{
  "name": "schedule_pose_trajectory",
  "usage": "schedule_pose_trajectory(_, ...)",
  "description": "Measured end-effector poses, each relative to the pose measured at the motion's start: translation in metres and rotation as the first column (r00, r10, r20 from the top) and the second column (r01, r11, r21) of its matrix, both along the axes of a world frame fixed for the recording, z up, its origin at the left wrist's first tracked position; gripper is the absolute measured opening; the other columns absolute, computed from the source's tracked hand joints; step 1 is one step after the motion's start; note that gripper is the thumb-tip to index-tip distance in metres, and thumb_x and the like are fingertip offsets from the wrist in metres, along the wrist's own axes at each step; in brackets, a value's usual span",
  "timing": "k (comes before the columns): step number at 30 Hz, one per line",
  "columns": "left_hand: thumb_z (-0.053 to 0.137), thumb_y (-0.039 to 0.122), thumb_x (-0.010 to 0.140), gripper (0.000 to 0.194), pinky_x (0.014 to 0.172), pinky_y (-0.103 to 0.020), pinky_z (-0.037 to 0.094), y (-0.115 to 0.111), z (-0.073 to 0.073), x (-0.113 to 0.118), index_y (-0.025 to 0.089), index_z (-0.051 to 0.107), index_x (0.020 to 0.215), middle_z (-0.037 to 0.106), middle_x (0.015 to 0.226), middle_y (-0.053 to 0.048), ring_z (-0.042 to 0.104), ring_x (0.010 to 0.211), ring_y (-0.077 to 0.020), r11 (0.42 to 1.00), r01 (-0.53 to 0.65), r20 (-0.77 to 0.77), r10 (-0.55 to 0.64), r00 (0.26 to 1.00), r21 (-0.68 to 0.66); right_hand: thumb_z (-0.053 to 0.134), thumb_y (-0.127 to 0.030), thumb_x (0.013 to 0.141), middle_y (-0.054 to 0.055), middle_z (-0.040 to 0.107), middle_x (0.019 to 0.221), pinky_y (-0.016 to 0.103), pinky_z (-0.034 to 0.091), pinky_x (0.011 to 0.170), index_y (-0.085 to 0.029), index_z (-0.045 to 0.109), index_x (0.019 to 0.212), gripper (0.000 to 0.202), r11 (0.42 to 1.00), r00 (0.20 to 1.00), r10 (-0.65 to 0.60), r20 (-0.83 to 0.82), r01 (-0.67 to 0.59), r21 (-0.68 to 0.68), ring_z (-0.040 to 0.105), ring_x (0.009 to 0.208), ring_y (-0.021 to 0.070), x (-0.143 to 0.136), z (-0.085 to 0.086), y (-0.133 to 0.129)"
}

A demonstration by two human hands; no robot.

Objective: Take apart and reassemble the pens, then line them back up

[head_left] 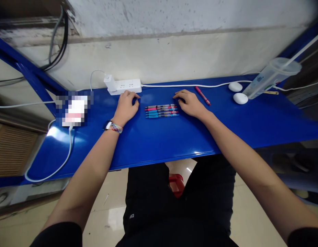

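Several pens (161, 111) with blue, red and black parts lie side by side in a stack of rows on the blue shelf (159, 140). To their left, my left hand (126, 107) rests on the surface with its fingers loosely curved and apart, holding nothing. My right hand (189, 103) lies just right of the pens, fingers bent and spread, also with nothing in it; its fingertips are close to the pen ends. A single red pen (203, 95) lies at a slant beyond my right hand.
A white power strip (128, 85) with a plugged-in white adapter (110, 83) sits against the wall. On the left is a blurred-out device (75, 111) with a white cable (70, 144). Two white rounded objects (240, 98) and a clear plastic container (262, 80) stand at the right.
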State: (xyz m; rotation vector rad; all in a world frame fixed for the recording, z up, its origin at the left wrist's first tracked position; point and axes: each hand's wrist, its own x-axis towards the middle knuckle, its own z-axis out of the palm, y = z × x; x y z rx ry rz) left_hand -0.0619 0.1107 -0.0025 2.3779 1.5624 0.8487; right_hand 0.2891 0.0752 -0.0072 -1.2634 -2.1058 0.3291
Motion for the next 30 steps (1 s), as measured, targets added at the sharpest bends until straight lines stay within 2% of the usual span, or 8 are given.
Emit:
schedule_pose_trajectory(9,0.060,0.016,0.097,0.024,0.127,-0.060,0.048,-0.0007,-0.0005,-0.0001,0.025,0.073,0.116,0.067,0.126,-0.015,0.062,0.129,-0.0388,1.000,-0.010,-0.020,0.010,1.000,-0.001,0.050,-0.009,0.094,0.020,0.079,0.139,0.059,0.054,0.124,-0.016,0.084,0.124,0.046,0.999,0.999,0.008,0.043,-0.010,0.035,0.073,0.134,0.0384,0.0004,-0.0008,-0.0011)
schedule_pose_trajectory(16,0.061,0.017,0.097,0.023,0.127,-0.061,0.048,-0.0004,-0.0006,-0.0002,0.027,0.072,0.115,0.067,0.125,-0.014,0.062,0.129,-0.0386,1.000,-0.008,-0.008,0.008,1.000,-0.006,0.053,-0.013,0.095,0.017,0.078,0.142,0.061,0.052,0.125,-0.021,0.083,0.126,0.044,1.000,0.999,0.023,0.035,-0.023,-0.001,0.070,0.138,0.0387,0.0012,0.0001,-0.0014)
schedule_pose_trajectory(21,0.060,0.016,0.098,0.023,0.126,-0.060,0.049,-0.0006,-0.0013,0.0005,0.026,0.073,0.115,0.066,0.125,-0.015,0.062,0.129,-0.0385,1.000,-0.017,-0.006,0.017,1.000,0.002,0.050,-0.012,0.097,0.019,0.078,0.141,0.060,0.052,0.126,-0.018,0.083,0.127,0.045,0.999,0.999,0.029,0.042,-0.030,0.013,0.071,0.137,0.0385,0.0007,0.0006,-0.0021)
schedule_pose_trajectory(27,0.060,0.017,0.098,0.023,0.126,-0.060,0.050,-0.0006,-0.0015,0.0005,0.026,0.073,0.115,0.067,0.125,-0.015,0.063,0.129,-0.0387,1.000,-0.014,-0.014,0.014,1.000,0.006,0.053,-0.013,0.095,0.016,0.078,0.144,0.065,0.050,0.127,-0.022,0.082,0.128,0.044,0.999,0.999,0.038,0.026,-0.038,-0.017,0.069,0.140,0.0413,0.0012,0.0006,-0.0022)
schedule_pose_trajectory(30,0.060,0.017,0.098,0.024,0.126,-0.062,0.049,0.0001,-0.0020,0.0000,0.027,0.073,0.115,0.067,0.124,-0.015,0.063,0.128,-0.0390,1.000,-0.013,-0.014,0.014,1.000,0.009,0.052,-0.012,0.095,0.017,0.077,0.143,0.062,0.051,0.127,-0.020,0.082,0.128,0.045,0.999,0.999,0.035,0.041,-0.035,-0.004,0.069,0.139,0.0395,0.0014,0.0003,-0.0018)
